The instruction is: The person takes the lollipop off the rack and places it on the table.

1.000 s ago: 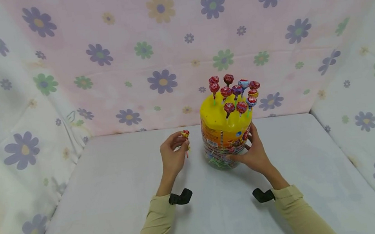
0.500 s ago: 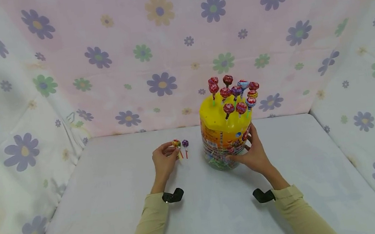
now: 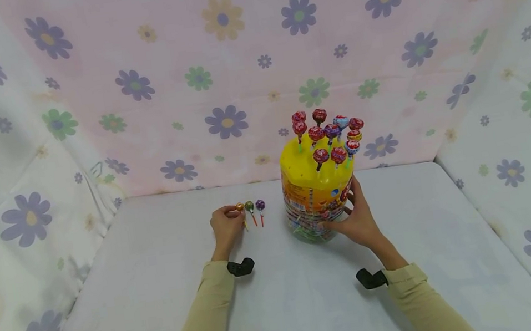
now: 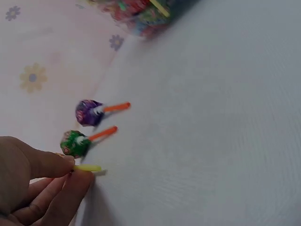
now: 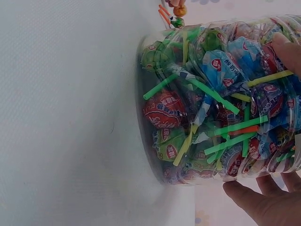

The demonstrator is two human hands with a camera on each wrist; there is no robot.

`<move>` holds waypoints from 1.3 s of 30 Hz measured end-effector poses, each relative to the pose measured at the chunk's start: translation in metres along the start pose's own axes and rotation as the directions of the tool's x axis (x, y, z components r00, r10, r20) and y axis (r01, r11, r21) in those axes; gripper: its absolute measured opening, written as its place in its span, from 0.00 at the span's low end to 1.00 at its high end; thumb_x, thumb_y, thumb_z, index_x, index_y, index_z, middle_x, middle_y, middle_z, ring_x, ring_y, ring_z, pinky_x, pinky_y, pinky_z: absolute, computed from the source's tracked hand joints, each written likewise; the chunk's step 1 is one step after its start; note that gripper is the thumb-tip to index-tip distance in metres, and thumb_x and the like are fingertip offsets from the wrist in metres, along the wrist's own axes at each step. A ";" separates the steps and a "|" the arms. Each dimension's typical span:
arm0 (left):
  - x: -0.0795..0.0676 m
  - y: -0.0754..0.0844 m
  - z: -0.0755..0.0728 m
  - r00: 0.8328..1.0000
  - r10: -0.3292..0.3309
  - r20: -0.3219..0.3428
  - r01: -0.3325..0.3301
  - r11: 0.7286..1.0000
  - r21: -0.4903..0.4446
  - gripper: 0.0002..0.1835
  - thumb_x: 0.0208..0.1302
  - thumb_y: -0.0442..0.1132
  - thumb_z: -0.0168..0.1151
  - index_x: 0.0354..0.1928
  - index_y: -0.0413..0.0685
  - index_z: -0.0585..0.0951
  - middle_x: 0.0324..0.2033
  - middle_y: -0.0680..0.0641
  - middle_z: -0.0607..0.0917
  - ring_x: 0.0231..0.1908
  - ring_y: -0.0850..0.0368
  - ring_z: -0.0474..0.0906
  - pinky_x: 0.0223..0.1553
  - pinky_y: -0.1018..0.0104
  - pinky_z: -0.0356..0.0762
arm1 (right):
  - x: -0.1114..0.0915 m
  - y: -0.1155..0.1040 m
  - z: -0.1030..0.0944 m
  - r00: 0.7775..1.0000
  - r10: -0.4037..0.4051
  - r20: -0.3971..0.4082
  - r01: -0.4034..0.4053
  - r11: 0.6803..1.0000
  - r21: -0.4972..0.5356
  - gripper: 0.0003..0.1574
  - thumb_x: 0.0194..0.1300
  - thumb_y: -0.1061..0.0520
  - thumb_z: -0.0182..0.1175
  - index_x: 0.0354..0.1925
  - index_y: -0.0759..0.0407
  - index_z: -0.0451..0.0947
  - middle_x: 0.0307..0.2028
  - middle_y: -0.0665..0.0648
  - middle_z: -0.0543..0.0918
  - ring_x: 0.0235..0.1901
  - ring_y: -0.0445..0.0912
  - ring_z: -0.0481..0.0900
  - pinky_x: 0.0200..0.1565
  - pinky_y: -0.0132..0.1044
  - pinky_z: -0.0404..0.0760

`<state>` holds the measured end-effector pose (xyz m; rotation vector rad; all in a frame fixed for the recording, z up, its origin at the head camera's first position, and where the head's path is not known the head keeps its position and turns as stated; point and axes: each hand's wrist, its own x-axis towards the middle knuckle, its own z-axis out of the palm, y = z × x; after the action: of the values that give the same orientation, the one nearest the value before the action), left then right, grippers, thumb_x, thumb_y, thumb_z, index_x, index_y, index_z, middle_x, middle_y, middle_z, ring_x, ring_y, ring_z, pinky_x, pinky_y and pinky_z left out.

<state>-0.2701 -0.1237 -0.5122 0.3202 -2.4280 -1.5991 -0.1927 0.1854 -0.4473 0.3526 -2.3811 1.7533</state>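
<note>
My left hand (image 3: 226, 229) pinches a lollipop (image 3: 240, 207) in an orange-gold wrapper between thumb and fingers, low over the white table. Its yellow stick (image 4: 88, 168) points out past the fingertips in the left wrist view, while most of the candy is hidden there. Just right of it lie a green-wrapped lollipop (image 3: 249, 206) and a purple-wrapped lollipop (image 3: 260, 205), both on orange-red sticks. My right hand (image 3: 357, 218) grips the lower right side of a big clear jar (image 3: 299, 228) with a yellow lid (image 3: 297, 161). Through its wall, many wrapped lollipops (image 5: 221, 68) show.
Several lollipops (image 3: 321, 156) stand upright in the jar's lid, mostly toward its right and back. A flower-patterned cloth (image 3: 178, 115) walls the table (image 3: 161, 291) at the back and both sides. A black wrist camera (image 3: 241, 267) sits on each sleeve.
My left hand has moved left, away from the jar. The purple lollipop, then the green one, have been let go onto the table in a row. The right hand keeps its grip.
</note>
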 end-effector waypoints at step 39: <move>0.002 0.058 -0.036 0.895 0.206 0.395 -0.257 0.963 0.079 0.20 0.61 0.32 0.71 0.55 0.32 0.82 0.45 0.33 0.87 0.46 0.38 0.86 0.46 0.51 0.87 | 0.001 0.002 -0.001 1.000 0.026 0.004 -0.026 1.000 -0.009 0.73 0.53 0.66 0.77 0.81 0.53 0.39 0.75 0.65 0.56 0.73 0.66 0.60 0.68 0.70 0.64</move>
<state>-0.2651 -0.1336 -0.4444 -0.2884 -2.7332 -1.5160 -0.1947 0.1874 -0.4487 0.3263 -2.4067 1.7539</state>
